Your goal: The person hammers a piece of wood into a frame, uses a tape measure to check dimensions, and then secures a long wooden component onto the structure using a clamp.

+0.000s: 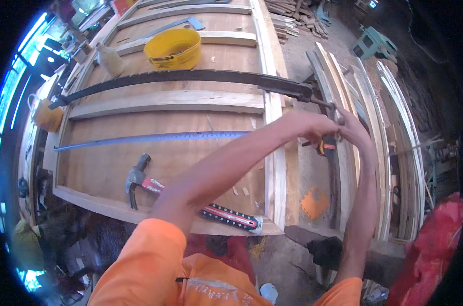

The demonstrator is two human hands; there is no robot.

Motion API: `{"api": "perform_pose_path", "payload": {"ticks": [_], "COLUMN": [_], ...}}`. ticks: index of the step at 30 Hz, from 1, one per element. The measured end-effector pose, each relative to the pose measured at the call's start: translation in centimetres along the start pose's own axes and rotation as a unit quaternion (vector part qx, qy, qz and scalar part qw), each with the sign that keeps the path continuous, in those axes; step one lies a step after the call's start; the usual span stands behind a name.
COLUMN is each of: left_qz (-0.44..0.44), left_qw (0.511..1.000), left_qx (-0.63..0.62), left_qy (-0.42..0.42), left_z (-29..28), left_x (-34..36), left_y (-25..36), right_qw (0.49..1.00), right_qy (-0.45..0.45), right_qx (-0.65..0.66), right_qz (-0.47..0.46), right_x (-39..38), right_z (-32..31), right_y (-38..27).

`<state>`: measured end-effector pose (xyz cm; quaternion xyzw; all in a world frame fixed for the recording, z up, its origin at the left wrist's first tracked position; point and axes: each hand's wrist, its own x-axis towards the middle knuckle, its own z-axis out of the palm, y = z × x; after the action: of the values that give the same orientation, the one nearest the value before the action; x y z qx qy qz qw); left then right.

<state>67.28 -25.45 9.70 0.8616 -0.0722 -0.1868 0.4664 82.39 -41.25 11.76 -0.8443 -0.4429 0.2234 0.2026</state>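
A long dark bar clamp (190, 76) lies across a framed wooden panel (226, 102), its screw end jutting past the panel's right edge. At that end my left hand (317, 125) and my right hand (351, 127) meet, fingers closed around the screw handle (336, 113); most of the handle is hidden by them. Just below my hands, a tool with orange-and-black handles (325, 148) shows in part. A claw hammer (138, 178) rests on the panel's near part, its grip partly covered by my left forearm. Beyond the hammer, a metal measuring strip (155, 138) stretches across the panel.
On the panel stand a yellow tub (174, 50) and a pale bottle (109, 60); farther off lies a try square (195, 23). Long boards (343, 97) are stacked at right, near a green stool (375, 43). A yellow container (48, 116) sits at the left edge.
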Motion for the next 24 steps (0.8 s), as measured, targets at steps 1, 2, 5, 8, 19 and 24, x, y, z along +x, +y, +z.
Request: {"api": "perform_pose_path", "payload": {"ticks": [1,2,5,8,19,24], "left_qz": [0.0,0.064,0.182,0.16,0.085,0.101], "left_qw": [1.0,0.997,0.97,0.974,0.917,0.95], "left_qx": [-0.029,0.037,0.155,0.158,0.352,0.255], "left_qy": [-0.013,0.016,0.051,0.039,0.166,0.149], "left_z": [0.0,0.0,-0.4,-0.6,1.0,1.2], "left_x": [0.0,-0.2,-0.2,-0.5,-4.1,-4.0], "left_y": [-0.2,-0.6,-1.3,-1.1,-0.4,-1.5], "right_qw": [1.0,1.0,1.0,0.994,0.908,0.922], "right_qy": [0.003,0.0,-0.001,0.06,0.216,0.201], "right_qx": [-0.003,-0.002,-0.003,-0.055,-0.307,-0.27], "right_qz": [-0.005,-0.003,0.017,-0.073,-0.186,-0.191], "right_x": [-0.3,-0.4,-1.0,-1.6,-0.5,-0.5], "right_z": [0.1,0.0,0.0,0.9,4.2,4.1], "right_y": [-0.2,-0.5,-1.0,-1.0,-0.1,-0.4]}}
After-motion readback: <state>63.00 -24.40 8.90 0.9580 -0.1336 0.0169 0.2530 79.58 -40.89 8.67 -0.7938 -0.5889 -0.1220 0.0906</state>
